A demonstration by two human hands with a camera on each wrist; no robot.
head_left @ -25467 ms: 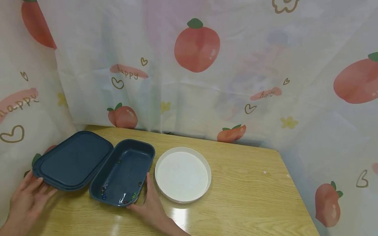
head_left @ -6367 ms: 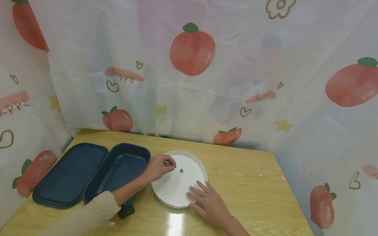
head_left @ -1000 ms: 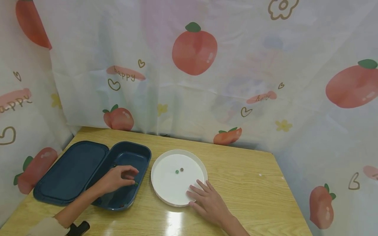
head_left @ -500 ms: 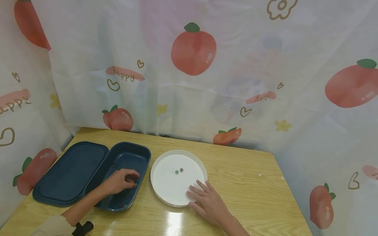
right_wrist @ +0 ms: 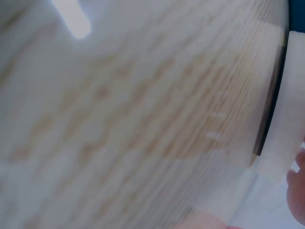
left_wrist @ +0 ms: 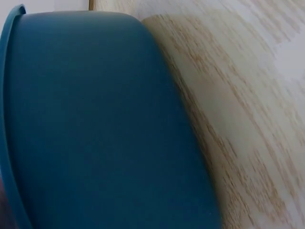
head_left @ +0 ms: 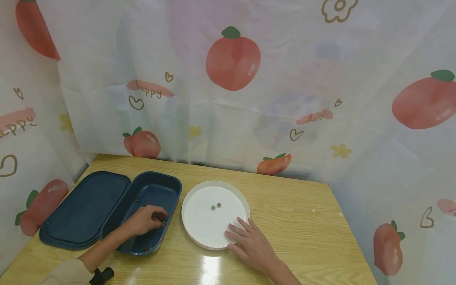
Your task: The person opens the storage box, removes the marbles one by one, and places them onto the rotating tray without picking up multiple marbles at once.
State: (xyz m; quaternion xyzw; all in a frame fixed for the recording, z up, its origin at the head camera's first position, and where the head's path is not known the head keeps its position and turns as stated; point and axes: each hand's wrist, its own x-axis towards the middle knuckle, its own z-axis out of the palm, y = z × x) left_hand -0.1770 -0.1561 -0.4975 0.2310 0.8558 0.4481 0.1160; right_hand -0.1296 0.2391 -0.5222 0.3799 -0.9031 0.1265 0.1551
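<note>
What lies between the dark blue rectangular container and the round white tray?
In the head view, only a bare wedge of yellowish wood-grained table separates the container from the tray.

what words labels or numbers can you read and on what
"happy": central pink streak on the peach-print curtain.
"appy": left-edge pink streak, its start cut off by the frame.
Right pink streak: too blurred to read.
None visible on the blue box, lid or round white tray.

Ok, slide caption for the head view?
Left hand in blue container, right hand on white tray with two small balls.
</note>
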